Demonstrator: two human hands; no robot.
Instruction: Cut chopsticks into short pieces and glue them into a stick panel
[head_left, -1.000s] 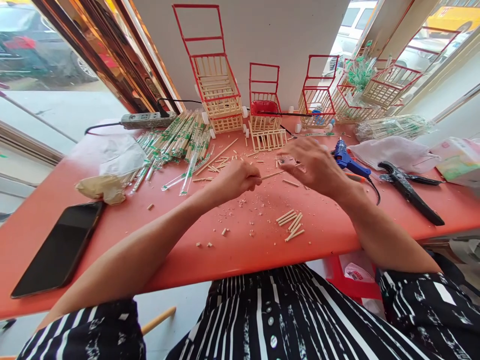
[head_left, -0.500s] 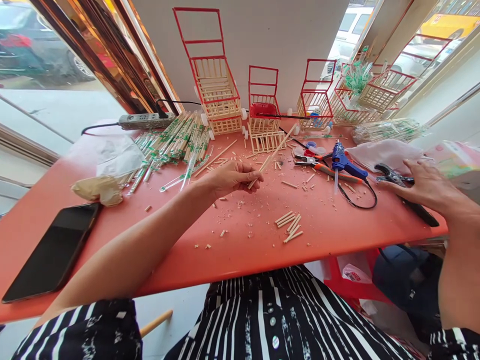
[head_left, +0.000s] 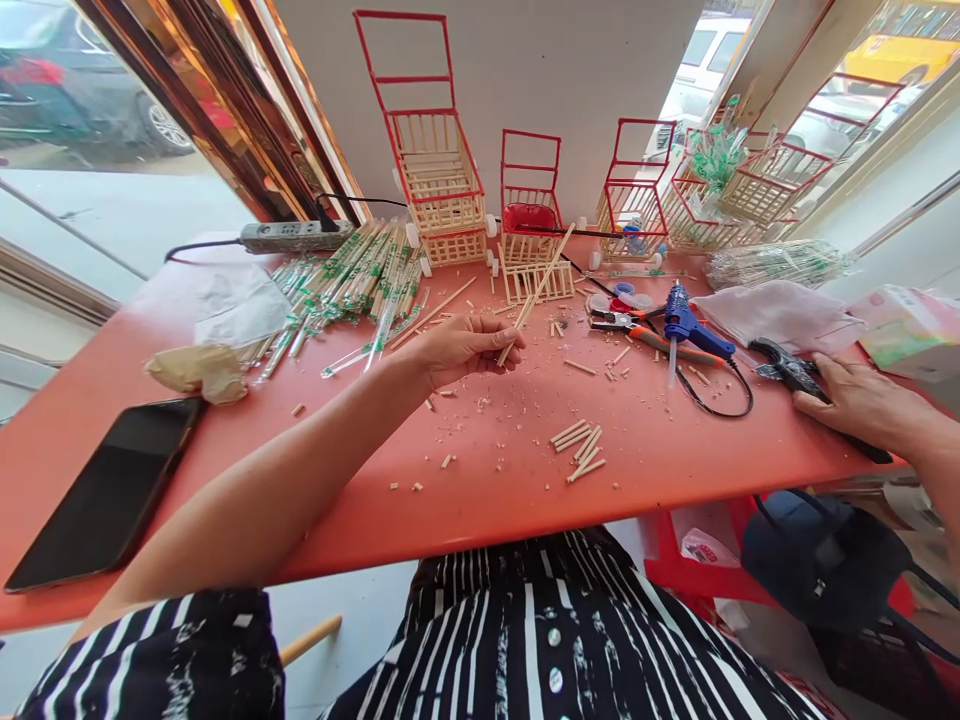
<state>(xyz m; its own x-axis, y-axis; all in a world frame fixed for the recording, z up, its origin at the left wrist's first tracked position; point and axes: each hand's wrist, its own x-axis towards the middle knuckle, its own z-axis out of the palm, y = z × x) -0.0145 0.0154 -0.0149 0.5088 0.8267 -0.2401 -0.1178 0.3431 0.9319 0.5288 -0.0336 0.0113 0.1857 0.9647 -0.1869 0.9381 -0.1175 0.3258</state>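
Observation:
My left hand (head_left: pixel 480 348) is above the middle of the table, its thumb and fingers pinched around slim wooden chopsticks (head_left: pixel 546 282). They slant up and away toward the back; I cannot tell exactly how many there are. At the far right, my right hand (head_left: pixel 859 395) lies over a black-handled pliers-like tool (head_left: pixel 784 362), fingers wrapped on its handles. Cut stick pieces (head_left: pixel 581 448) lie in a small group near the front edge. Behind the left hand stands a little wooden cart (head_left: pixel 531 218) with a red frame, a slatted panel (head_left: pixel 536 283) before it.
A blue glue gun (head_left: pixel 686 320) and orange-handled pliers (head_left: pixel 637 325) lie right of centre. Wrapped chopsticks (head_left: pixel 360 275) are piled at back left, near a power strip (head_left: pixel 292 238). A phone (head_left: pixel 105 490) rests front left. More carts (head_left: pixel 435 180) line the wall; scraps litter the table (head_left: pixel 360 450).
My right hand has closed over the black-handled tool, which has shifted slightly toward the front right. My left hand keeps its hold, the chopsticks tilting a little more upright.

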